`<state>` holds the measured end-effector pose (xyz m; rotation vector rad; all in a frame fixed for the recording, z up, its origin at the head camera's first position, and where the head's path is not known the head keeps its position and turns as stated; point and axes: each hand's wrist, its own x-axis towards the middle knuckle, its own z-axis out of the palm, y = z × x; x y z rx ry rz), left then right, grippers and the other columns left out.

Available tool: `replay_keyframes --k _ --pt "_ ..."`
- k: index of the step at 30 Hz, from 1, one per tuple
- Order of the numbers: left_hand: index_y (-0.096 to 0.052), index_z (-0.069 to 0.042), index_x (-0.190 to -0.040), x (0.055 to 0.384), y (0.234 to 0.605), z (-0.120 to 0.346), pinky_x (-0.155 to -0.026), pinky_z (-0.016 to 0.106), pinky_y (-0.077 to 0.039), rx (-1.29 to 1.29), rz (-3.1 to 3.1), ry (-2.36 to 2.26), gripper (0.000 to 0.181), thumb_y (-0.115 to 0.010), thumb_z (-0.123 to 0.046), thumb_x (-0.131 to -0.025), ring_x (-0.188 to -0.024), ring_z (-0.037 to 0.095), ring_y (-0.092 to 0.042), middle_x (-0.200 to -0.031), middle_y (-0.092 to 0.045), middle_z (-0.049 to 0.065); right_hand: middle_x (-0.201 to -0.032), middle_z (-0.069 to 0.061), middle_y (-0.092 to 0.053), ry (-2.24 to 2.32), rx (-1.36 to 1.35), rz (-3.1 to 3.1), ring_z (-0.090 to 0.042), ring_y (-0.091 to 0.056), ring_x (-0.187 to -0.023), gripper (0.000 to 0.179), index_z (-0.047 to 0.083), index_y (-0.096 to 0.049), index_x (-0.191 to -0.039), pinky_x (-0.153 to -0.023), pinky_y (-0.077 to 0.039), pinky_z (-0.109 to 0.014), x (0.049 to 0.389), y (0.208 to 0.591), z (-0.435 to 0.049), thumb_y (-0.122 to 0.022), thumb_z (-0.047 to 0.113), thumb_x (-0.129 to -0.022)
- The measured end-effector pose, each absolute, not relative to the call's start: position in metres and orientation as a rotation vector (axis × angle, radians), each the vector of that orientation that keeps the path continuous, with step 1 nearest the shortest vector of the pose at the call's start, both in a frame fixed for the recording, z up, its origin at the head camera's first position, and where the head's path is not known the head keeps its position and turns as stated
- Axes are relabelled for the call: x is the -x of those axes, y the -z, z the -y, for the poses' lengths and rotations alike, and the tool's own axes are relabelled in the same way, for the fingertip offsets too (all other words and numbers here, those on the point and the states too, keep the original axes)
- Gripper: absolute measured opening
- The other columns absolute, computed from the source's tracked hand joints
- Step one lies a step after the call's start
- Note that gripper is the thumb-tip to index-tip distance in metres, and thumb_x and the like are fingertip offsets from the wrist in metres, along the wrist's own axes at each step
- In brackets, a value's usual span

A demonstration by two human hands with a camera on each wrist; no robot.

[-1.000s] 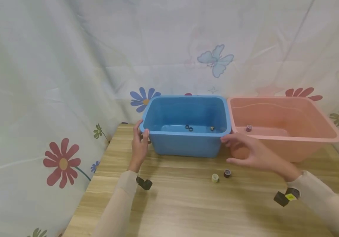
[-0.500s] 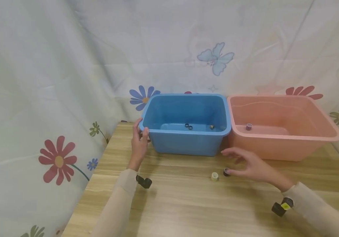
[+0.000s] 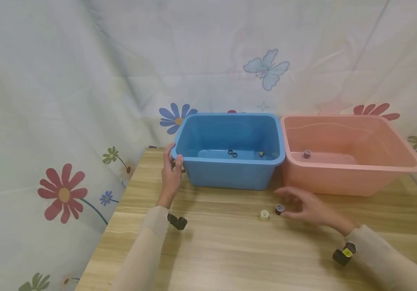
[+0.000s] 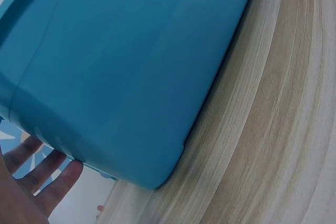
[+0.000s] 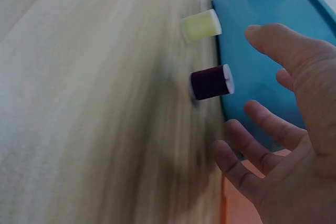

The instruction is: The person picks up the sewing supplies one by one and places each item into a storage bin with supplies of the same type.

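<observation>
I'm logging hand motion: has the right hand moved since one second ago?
Yes: in the head view, the right hand has come nearer the wearer, from the blue bin's corner to beside the dark spool.

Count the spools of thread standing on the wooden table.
2: a pale-yellow cylindrical spool with white ends and, right of it in the head view, a dark-purple cylindrical spool, near the right hand. Others could be hidden behind the hands.

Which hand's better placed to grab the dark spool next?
Likely the right hand, empty and beside the dark spool; the left hand holds the blue bin at its left end, farther away.
</observation>
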<state>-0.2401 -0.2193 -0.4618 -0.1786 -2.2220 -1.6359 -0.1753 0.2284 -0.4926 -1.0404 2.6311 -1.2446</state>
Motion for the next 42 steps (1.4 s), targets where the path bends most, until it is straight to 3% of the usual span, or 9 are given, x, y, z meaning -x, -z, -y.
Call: replay_keyframes --k 4,17,24,32,42 --pt "-0.030 -0.016 -0.158 0.228 0.446 0.213 -0.086 0.062 -0.057 0.183 2.230 1.630 0.054 -0.047 -0.030 -0.109 -0.115 0.037 -0.060 -0.145 -0.051 0.030 -0.129 -0.008 -0.067 1.256 1.039 -2.644 -0.027 -0.063 -0.107 0.061 0.009 -0.061 -0.136 -0.093 -0.055 -0.042 0.176 0.502 -0.229 -0.088 0.025 -0.084" --pt "-0.030 -0.016 -0.159 0.237 0.456 0.217 -0.087 0.069 -0.053 0.186 2.215 1.656 0.054 -0.048 -0.029 -0.109 -0.114 0.040 -0.059 -0.142 -0.051 0.034 -0.117 -0.002 -0.064 1.120 1.025 -2.743 -0.019 -0.060 -0.098 0.049 0.013 -0.068 -0.127 -0.084 -0.054 -0.039 0.177 0.520 -0.227 -0.088 0.023 -0.083" --pt "-0.027 -0.029 -0.160 0.252 0.476 0.225 -0.086 0.068 -0.054 0.175 2.214 1.652 0.056 -0.048 -0.034 -0.109 -0.121 0.040 -0.058 -0.150 -0.050 0.023 -0.111 0.005 -0.061 1.090 0.991 -2.761 -0.018 -0.058 -0.095 0.036 0.017 -0.072 -0.116 -0.083 -0.053 -0.037 0.175 0.522 -0.224 -0.087 0.018 -0.083" --pt "-0.030 -0.040 -0.157 0.252 0.477 0.225 -0.084 0.065 -0.056 0.185 2.202 1.637 0.052 -0.049 -0.041 -0.108 -0.118 0.036 -0.060 -0.147 -0.054 0.018 -0.108 0.008 -0.058 1.062 0.990 -2.771 -0.015 -0.058 -0.099 0.030 0.023 -0.071 -0.107 -0.088 -0.054 -0.042 0.176 0.525 -0.223 -0.087 0.015 -0.083" --pt "-0.032 -0.044 -0.154 0.252 0.479 0.225 -0.082 0.062 -0.058 0.169 2.204 1.605 0.049 -0.048 -0.047 -0.107 -0.117 0.033 -0.062 -0.146 -0.055 0.017 -0.106 0.009 -0.059 1.064 1.004 -2.779 -0.013 -0.057 -0.097 0.029 0.021 -0.072 -0.105 -0.087 -0.052 -0.039 0.176 0.524 -0.223 -0.087 0.012 -0.081"
